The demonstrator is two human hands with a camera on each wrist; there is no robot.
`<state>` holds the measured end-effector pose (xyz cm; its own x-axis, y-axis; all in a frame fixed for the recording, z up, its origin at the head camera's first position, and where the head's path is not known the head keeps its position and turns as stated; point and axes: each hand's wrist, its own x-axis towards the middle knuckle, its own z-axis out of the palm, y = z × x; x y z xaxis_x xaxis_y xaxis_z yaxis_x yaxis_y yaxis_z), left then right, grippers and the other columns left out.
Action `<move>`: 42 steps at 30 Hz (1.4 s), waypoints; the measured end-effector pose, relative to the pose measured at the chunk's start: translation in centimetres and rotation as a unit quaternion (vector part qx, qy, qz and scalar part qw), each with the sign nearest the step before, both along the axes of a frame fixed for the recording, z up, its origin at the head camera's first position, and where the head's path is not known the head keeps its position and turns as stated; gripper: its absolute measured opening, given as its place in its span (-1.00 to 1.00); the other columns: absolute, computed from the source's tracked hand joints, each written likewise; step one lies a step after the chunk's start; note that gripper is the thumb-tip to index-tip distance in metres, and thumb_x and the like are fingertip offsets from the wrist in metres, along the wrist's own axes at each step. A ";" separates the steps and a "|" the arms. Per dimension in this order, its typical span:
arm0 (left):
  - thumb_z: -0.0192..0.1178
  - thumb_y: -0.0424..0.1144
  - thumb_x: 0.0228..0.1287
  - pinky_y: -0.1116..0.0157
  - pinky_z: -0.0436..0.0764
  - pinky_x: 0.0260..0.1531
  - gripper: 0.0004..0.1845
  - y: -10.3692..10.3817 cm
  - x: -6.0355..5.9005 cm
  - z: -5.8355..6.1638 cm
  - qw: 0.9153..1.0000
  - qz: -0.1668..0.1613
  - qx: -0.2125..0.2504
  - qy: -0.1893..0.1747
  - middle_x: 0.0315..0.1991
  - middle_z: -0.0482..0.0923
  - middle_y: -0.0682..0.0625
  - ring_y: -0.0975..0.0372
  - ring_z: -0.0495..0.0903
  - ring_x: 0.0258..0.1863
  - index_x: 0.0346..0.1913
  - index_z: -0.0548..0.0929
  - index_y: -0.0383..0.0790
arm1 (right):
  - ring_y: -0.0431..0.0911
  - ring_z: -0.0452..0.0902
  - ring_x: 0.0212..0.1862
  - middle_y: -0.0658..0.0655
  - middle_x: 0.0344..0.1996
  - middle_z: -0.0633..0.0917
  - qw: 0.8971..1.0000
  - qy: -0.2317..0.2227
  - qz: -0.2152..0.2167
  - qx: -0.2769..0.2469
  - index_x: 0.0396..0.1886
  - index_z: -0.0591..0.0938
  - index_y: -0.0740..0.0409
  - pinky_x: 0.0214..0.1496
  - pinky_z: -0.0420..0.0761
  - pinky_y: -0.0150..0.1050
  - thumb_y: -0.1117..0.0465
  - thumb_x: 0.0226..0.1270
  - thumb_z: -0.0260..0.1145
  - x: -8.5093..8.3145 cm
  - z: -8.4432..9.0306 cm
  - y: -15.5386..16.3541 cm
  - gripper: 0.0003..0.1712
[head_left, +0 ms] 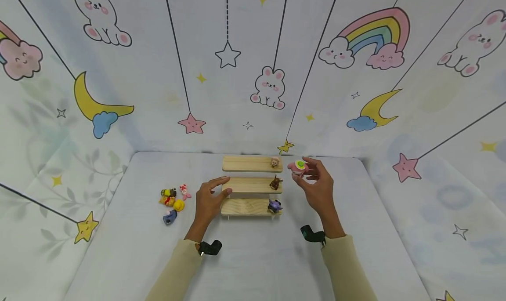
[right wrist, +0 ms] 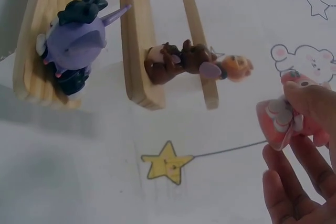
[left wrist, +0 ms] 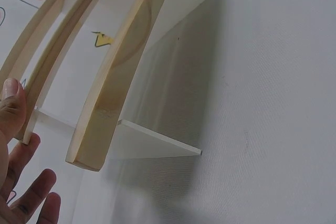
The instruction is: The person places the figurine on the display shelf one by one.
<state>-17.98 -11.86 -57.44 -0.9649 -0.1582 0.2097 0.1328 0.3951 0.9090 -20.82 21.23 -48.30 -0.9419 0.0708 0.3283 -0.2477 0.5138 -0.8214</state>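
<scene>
From the head camera I see my right hand (head_left: pixel 316 184) pinching a pink toy (head_left: pixel 297 166) just right of the shelf's (head_left: pixel 251 186) top step while my left hand (head_left: pixel 209 200) rests open at its left end; left wrist shows straight fingers (left wrist: pixel 21 182) beside the steps; right wrist shows fingertips (right wrist: pixel 310 103) gripping the toy (right wrist: pixel 281 119).

Right hand (head_left: pixel 316 184) pinches a pink toy (head_left: pixel 297 166) beside the wooden steps (head_left: pixel 245 185).

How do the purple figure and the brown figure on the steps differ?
The purple figure stands on the lowest step; the brown figure stands on the middle step. The purple one looks bulkier with a dark top; the brown one is slimmer. Both sit at their step's right end.
</scene>
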 end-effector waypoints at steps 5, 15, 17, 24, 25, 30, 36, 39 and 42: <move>0.53 -0.14 0.27 -0.09 0.56 0.21 -0.54 0.0 0.0 0.0 1.000 0.001 0.000 0.004 0.28 0.73 0.07 0.04 0.57 0.29 0.24 0.79 0.10 | -0.06 0.60 0.09 0.07 0.21 0.69 1.000 0.010 0.016 0.003 0.39 0.62 -0.02 0.10 0.60 -0.21 0.14 0.32 0.60 -0.4 0.5 -0.9 -0.34; 0.53 -0.18 0.28 -0.07 0.56 0.20 -0.55 -0.1 0.1 -0.1 1.000 0.003 -0.001 0.004 0.28 0.73 0.07 0.05 0.58 0.26 0.24 0.79 0.10 | -0.10 0.58 0.03 0.05 0.08 0.72 0.999 0.027 0.041 -0.004 0.24 0.64 0.02 0.10 0.60 -0.09 0.19 0.25 0.65 -1.1 1.6 -2.4 -0.42; 0.53 -0.17 0.28 -0.06 0.55 0.21 -0.54 -0.1 0.0 -0.2 1.000 0.002 0.000 0.001 0.28 0.73 0.08 0.06 0.58 0.26 0.24 0.78 0.12 | -0.11 0.58 0.02 0.06 0.06 0.72 0.999 0.029 0.044 -0.005 0.22 0.65 0.03 0.09 0.60 -0.09 0.22 0.23 0.65 -1.2 1.9 -2.6 -0.42; 0.53 -0.16 0.29 -0.04 0.55 0.23 -0.55 -0.1 -0.1 -0.3 1.000 0.001 0.002 -0.004 0.29 0.72 0.11 0.08 0.57 0.27 0.24 0.78 0.17 | -0.10 0.59 0.00 0.08 0.01 0.72 0.998 0.029 0.050 -0.005 0.21 0.63 0.08 0.07 0.61 -0.17 0.28 0.21 0.65 -1.6 2.4 -3.3 -0.42; 0.53 -0.16 0.29 -0.05 0.55 0.23 -0.55 -0.1 -0.1 -0.3 1.000 0.001 0.003 -0.005 0.29 0.72 0.11 0.08 0.57 0.27 0.24 0.78 0.17 | -0.10 0.60 0.00 0.08 0.02 0.73 0.998 0.028 0.052 -0.006 0.21 0.62 0.08 0.08 0.61 -0.14 0.27 0.22 0.65 -1.7 2.6 -3.5 -0.42; 0.52 -0.13 0.29 -0.04 0.55 0.23 -0.55 -0.1 0.0 -0.3 1.000 0.002 0.006 -0.004 0.28 0.72 0.11 0.08 0.57 0.27 0.24 0.78 0.18 | -0.06 0.61 -0.02 0.10 0.02 0.74 0.998 0.027 0.058 -0.005 0.21 0.61 0.08 0.10 0.65 0.01 0.16 0.24 0.66 -1.9 2.9 -4.0 -0.42; 0.51 -0.08 0.29 -0.05 0.55 0.22 -0.55 -0.1 0.0 -0.3 1.000 0.002 0.001 0.000 0.29 0.72 0.09 0.07 0.58 0.26 0.25 0.78 0.17 | -0.08 0.61 -0.05 0.06 -0.01 0.74 0.997 0.025 0.068 0.001 0.19 0.62 0.02 0.05 0.62 -0.23 0.11 0.20 0.68 -2.4 3.1 -4.6 -0.40; 0.51 -0.08 0.29 -0.03 0.56 0.22 -0.55 -0.1 0.1 -0.3 1.000 0.003 0.001 -0.001 0.28 0.73 0.10 0.08 0.58 0.26 0.24 0.78 0.17 | -0.07 0.62 -0.03 0.06 0.01 0.74 0.997 0.021 0.076 0.002 0.21 0.61 0.02 0.05 0.59 -0.29 0.11 0.20 0.68 -2.6 3.1 -4.8 -0.38; 0.51 -0.09 0.29 -0.05 0.56 0.22 -0.55 0.0 0.1 -0.2 1.000 0.005 -0.001 0.000 0.28 0.73 0.09 0.08 0.58 0.25 0.24 0.78 0.16 | -0.06 0.63 0.00 0.08 0.02 0.74 0.996 0.019 0.082 0.009 0.24 0.60 0.03 0.08 0.60 -0.25 0.12 0.23 0.67 -2.8 3.1 -5.1 -0.38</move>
